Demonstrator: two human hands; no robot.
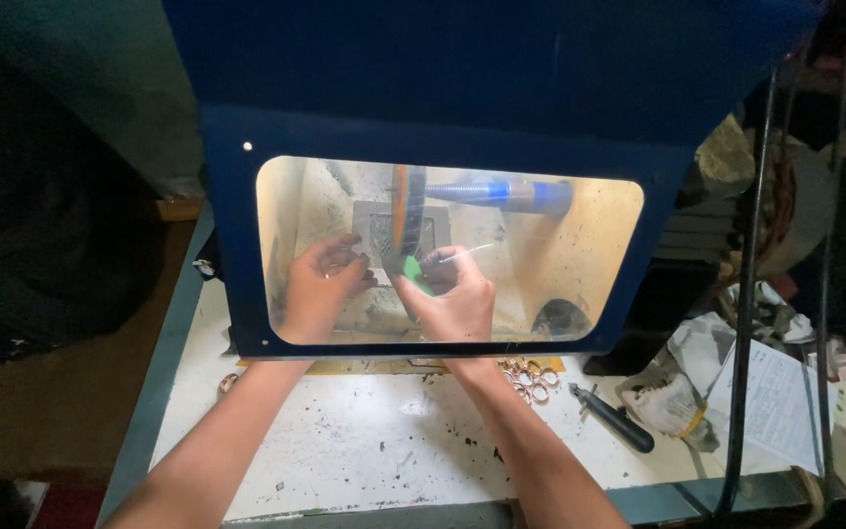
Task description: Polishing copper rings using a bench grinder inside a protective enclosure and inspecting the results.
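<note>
On my feed the speckled white bench [364,460] carries a cluster of copper-coloured rings [529,378] just below the blue hood's [443,69] lower edge. Right of them I see a black-handled tool [614,418] — lying at a slant — near a worn work glove [668,404]. A printed paper sheet [771,402] sits further right, behind two dark cables [746,294].

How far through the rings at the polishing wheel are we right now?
Done: cannot tell; no finished pile shows. In hand: both hands are inside the blue hood, the left hand and right hand at the polishing wheel, a green block between them. Left: a cluster of metal rings waits on the white bench.
</note>
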